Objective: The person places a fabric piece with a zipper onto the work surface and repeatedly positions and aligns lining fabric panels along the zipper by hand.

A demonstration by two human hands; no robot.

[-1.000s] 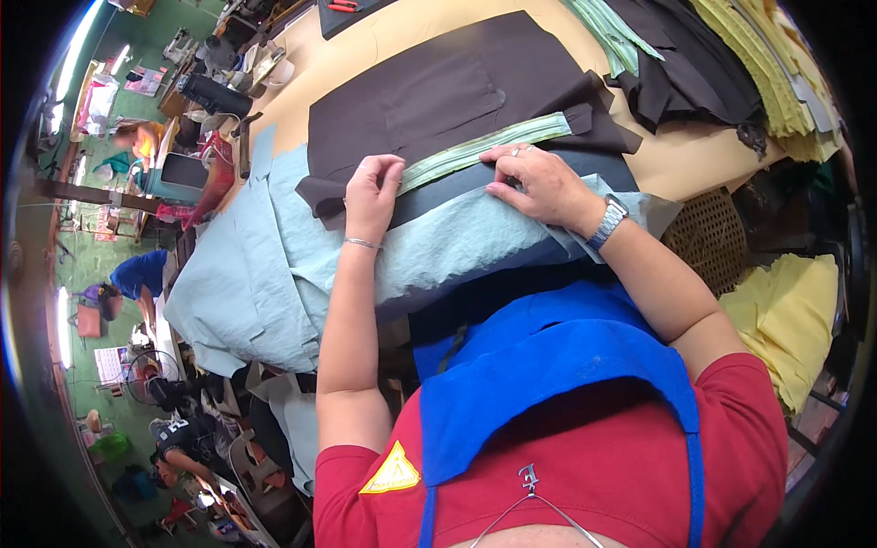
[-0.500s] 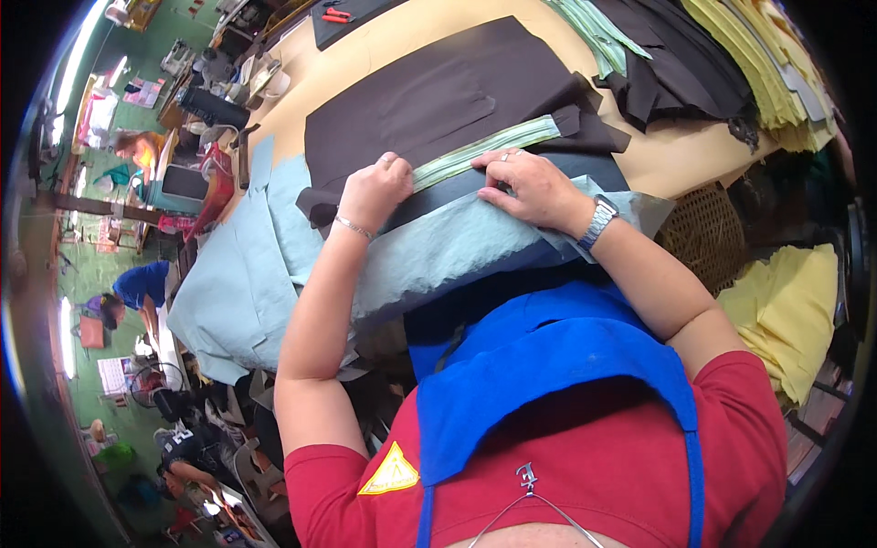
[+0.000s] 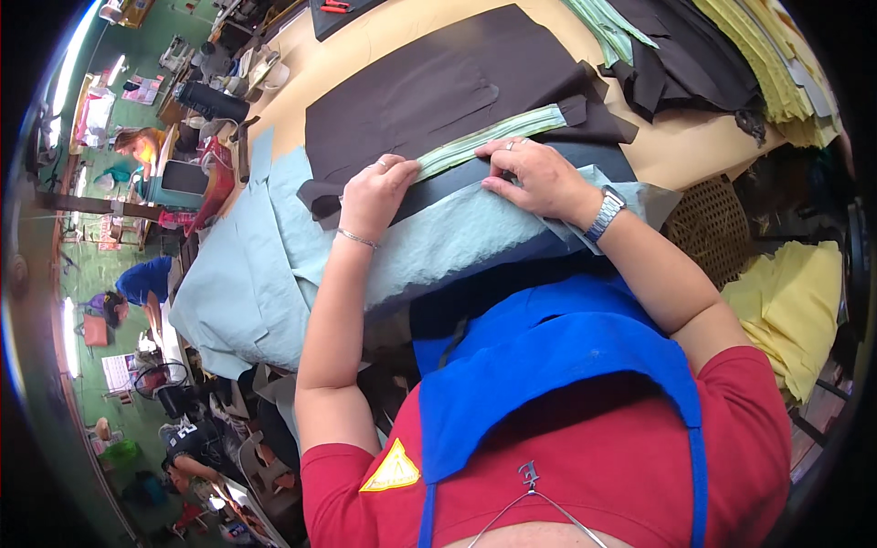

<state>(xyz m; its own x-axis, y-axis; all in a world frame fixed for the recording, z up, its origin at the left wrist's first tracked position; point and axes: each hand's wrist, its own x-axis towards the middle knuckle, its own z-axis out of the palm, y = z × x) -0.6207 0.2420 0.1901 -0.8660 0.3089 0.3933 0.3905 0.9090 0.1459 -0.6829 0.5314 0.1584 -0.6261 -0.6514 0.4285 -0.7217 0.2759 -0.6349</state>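
Note:
A light green striped fabric tape (image 3: 498,133), which looks like zipper tape, lies along the near edge of a dark brown fabric panel (image 3: 411,91). My left hand (image 3: 376,194) has its fingers pinched together on the tape's left end; the fingertips partly hide that end. Further right, my right hand (image 3: 541,179) rests its bent fingertips on the tape, thumb held apart from them. Beneath the brown panel shows a dark blue-grey layer (image 3: 598,164). Light blue fabric (image 3: 438,242) hangs over the table's near edge, below both hands.
More green tapes (image 3: 610,32), dark fabric (image 3: 690,68) and yellow pieces (image 3: 776,68) are stacked at the far right. Below them are a woven basket (image 3: 705,228) and yellow cloth (image 3: 790,297). Red-handled snips (image 3: 337,6) lie far back. Other people work at the left.
My left hand's fingers now reach further forward onto the tape's end. My right hand has shifted slightly, its fingertips still on the tape. The whole view has moved a little.

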